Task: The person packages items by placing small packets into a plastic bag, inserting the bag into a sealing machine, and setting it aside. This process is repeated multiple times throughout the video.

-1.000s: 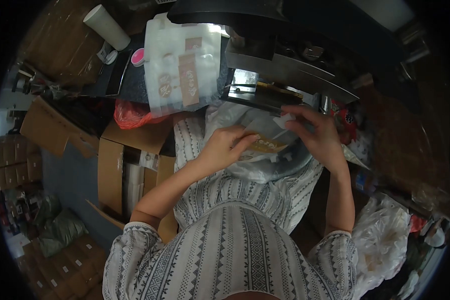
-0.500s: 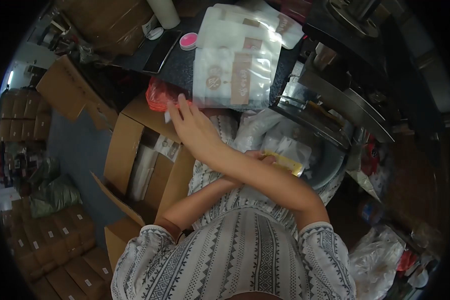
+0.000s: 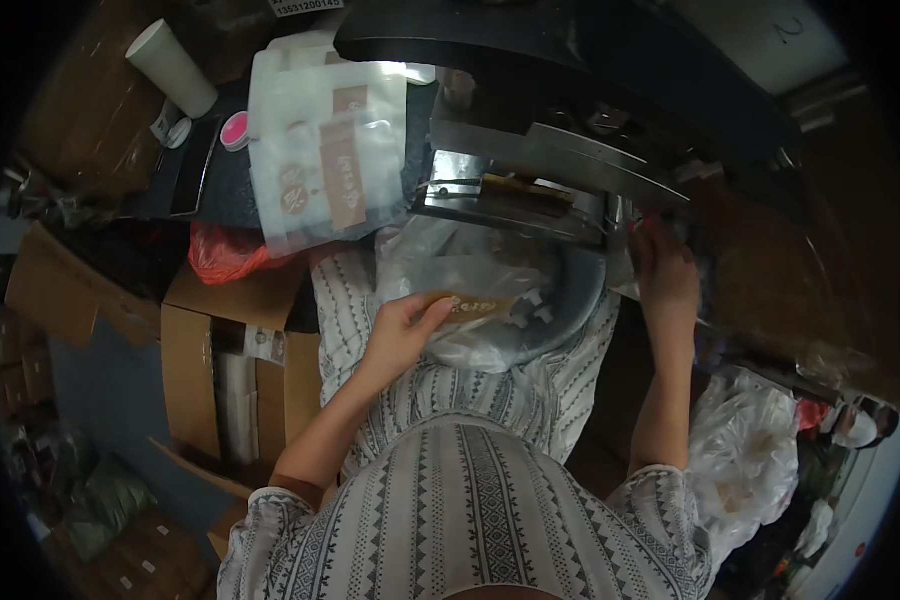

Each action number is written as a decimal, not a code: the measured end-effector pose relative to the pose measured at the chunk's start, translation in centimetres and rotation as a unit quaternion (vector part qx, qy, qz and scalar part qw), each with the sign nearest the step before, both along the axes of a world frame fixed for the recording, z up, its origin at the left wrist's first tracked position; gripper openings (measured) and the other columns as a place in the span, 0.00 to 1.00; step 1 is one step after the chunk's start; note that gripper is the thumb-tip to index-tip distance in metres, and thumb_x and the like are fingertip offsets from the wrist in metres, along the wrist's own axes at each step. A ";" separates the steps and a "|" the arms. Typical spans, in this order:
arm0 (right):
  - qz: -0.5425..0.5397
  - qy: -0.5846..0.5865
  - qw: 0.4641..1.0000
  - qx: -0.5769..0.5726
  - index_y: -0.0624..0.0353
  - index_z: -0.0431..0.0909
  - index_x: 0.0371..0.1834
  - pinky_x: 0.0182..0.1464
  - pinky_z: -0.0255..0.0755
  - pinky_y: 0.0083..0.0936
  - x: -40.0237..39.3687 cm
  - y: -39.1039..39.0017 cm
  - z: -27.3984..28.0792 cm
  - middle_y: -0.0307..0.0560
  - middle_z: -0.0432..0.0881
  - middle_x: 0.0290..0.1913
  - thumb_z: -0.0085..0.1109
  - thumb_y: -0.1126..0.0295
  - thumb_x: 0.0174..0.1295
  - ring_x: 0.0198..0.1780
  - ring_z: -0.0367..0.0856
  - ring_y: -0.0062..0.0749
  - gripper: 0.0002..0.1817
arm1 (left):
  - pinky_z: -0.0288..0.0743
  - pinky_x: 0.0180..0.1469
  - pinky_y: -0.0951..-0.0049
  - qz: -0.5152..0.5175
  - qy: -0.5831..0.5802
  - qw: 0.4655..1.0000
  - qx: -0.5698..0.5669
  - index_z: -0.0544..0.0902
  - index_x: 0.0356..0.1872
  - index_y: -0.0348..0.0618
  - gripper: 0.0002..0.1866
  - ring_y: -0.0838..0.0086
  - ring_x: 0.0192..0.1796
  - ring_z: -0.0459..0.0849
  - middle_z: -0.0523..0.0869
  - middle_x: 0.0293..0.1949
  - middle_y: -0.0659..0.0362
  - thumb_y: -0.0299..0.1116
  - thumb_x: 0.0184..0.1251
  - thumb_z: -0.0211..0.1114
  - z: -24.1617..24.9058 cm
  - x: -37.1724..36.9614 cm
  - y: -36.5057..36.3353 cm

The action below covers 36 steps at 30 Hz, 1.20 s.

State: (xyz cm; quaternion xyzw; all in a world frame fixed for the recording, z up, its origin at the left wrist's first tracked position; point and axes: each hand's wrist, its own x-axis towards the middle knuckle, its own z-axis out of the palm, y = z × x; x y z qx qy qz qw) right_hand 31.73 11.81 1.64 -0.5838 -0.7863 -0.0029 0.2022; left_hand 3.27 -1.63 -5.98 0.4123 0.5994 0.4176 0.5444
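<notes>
Cluttered bench; left hand (image 3: 398, 335) pinches pouch (image 3: 478, 306), right hand (image 3: 667, 275) apparently at machine (image 3: 560, 160).

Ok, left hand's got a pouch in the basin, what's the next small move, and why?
Probably lift the pouch toward the sealer: the left hand pinches its end over the basin, the right hand already rests beside the machine, and finished pouches lie stacked on the left.

the scene is dimly lit; glare is seen on the far pouches (image 3: 328, 150); edges are darkened and strongly bent.
</notes>
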 end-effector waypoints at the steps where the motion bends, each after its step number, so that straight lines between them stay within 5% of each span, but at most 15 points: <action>1: -0.063 -0.088 0.994 0.021 0.59 0.76 0.51 0.41 0.77 0.46 2.5 1.5 -2.7 0.57 0.83 0.40 0.55 0.68 0.65 0.41 0.83 0.55 0.13 | 0.74 0.39 0.78 0.007 0.008 1.000 0.017 0.85 0.44 0.32 0.17 0.84 0.35 0.80 0.88 0.31 0.59 0.40 0.71 0.62 0.5 0.2 0.1; 3: -0.126 -0.170 0.977 0.040 0.59 0.74 0.53 0.42 0.77 0.46 4.3 3.3 -4.5 0.56 0.82 0.41 0.53 0.67 0.66 0.41 0.83 0.56 0.15 | 0.74 0.39 0.78 0.013 0.022 0.999 0.032 0.85 0.45 0.33 0.17 0.84 0.35 0.80 0.88 0.31 0.58 0.40 0.71 0.62 1.1 0.3 0.1; 5: -0.167 -0.112 0.975 -0.096 0.58 0.70 0.57 0.40 0.77 0.49 4.4 4.6 -3.9 0.58 0.82 0.42 0.51 0.66 0.67 0.42 0.83 0.58 0.17 | 0.75 0.37 0.76 -0.009 0.084 0.995 0.043 0.85 0.44 0.35 0.15 0.78 0.33 0.83 0.88 0.31 0.53 0.39 0.70 0.62 1.4 0.3 0.4; 9: -0.137 -0.122 0.982 -0.035 0.57 0.73 0.55 0.42 0.78 0.47 2.2 3.5 -2.5 0.59 0.83 0.41 0.51 0.66 0.67 0.44 0.83 0.56 0.15 | 0.75 0.37 0.73 -0.003 0.152 0.986 0.074 0.85 0.43 0.37 0.12 0.69 0.32 0.85 0.87 0.32 0.48 0.36 0.68 0.63 1.6 0.1 0.7; 11: -0.114 -0.036 0.986 -0.115 0.57 0.77 0.50 0.41 0.78 0.45 1.5 2.6 -0.8 0.58 0.84 0.39 0.51 0.67 0.67 0.45 0.83 0.53 0.12 | 0.75 0.36 0.70 0.012 0.170 0.980 0.100 0.85 0.42 0.37 0.11 0.61 0.32 0.85 0.86 0.32 0.47 0.35 0.67 0.63 2.1 0.0 1.0; 15: -0.070 0.029 0.994 -0.076 0.60 0.80 0.46 0.42 0.77 0.40 1.4 1.3 0.4 0.56 0.85 0.37 0.54 0.71 0.65 0.44 0.85 0.48 0.10 | 0.75 0.42 0.77 0.022 0.196 0.978 0.071 0.84 0.45 0.34 0.12 0.77 0.36 0.84 0.88 0.34 0.53 0.33 0.68 0.63 3.0 -0.4 1.6; 17: -0.058 0.193 0.973 -0.114 0.61 0.81 0.47 0.41 0.77 0.32 1.3 0.7 1.6 0.52 0.85 0.39 0.59 0.75 0.61 0.44 0.86 0.41 0.11 | 0.74 0.34 0.70 0.038 0.217 0.966 0.136 0.85 0.39 0.36 0.10 0.60 0.32 0.85 0.85 0.31 0.48 0.32 0.66 0.63 3.2 -0.3 1.8; 21: 0.085 0.345 0.914 -0.194 0.62 0.81 0.49 0.43 0.77 0.25 -1.2 -1.2 2.9 0.49 0.84 0.47 0.62 0.80 0.58 0.46 0.85 0.35 0.14 | 0.75 0.34 0.70 0.026 0.243 0.966 0.081 0.85 0.37 0.37 0.07 0.60 0.32 0.85 0.85 0.31 0.50 0.30 0.64 0.64 4.3 0.3 1.8; 23: 0.196 0.434 0.850 -0.225 0.63 0.81 0.46 0.45 0.78 0.22 -4.1 -2.2 3.5 0.47 0.80 0.55 0.61 0.83 0.57 0.51 0.83 0.33 0.13 | 0.75 0.34 0.68 0.049 0.261 0.949 0.171 0.85 0.36 0.39 0.06 0.60 0.32 0.85 0.85 0.32 0.51 0.29 0.62 0.64 4.3 0.9 1.9; 29: 0.288 0.397 0.834 -0.252 0.64 0.79 0.44 0.49 0.79 0.24 -6.7 -2.5 2.2 0.47 0.77 0.58 0.61 0.81 0.58 0.53 0.82 0.33 0.10 | 0.77 0.34 0.66 -0.017 0.322 0.916 0.238 0.85 0.38 0.41 0.06 0.59 0.32 0.84 0.84 0.33 0.52 0.28 0.61 0.64 5.4 0.7 1.8; 33: 0.284 0.427 0.807 -0.294 0.63 0.79 0.45 0.49 0.79 0.26 -6.9 -2.2 1.1 0.45 0.78 0.57 0.62 0.80 0.59 0.53 0.83 0.36 0.11 | 0.77 0.35 0.67 -0.080 0.307 0.918 0.240 0.85 0.38 0.40 0.06 0.58 0.33 0.84 0.84 0.33 0.51 0.29 0.61 0.64 4.3 0.6 2.3; 36: 0.212 0.473 0.807 -0.284 0.62 0.80 0.45 0.48 0.78 0.29 -6.8 -1.9 0.6 0.46 0.80 0.55 0.63 0.78 0.59 0.53 0.82 0.39 0.11 | 0.76 0.33 0.71 -0.088 0.211 0.951 0.210 0.84 0.39 0.36 0.09 0.66 0.29 0.84 0.85 0.31 0.54 0.31 0.65 0.64 4.2 1.4 3.8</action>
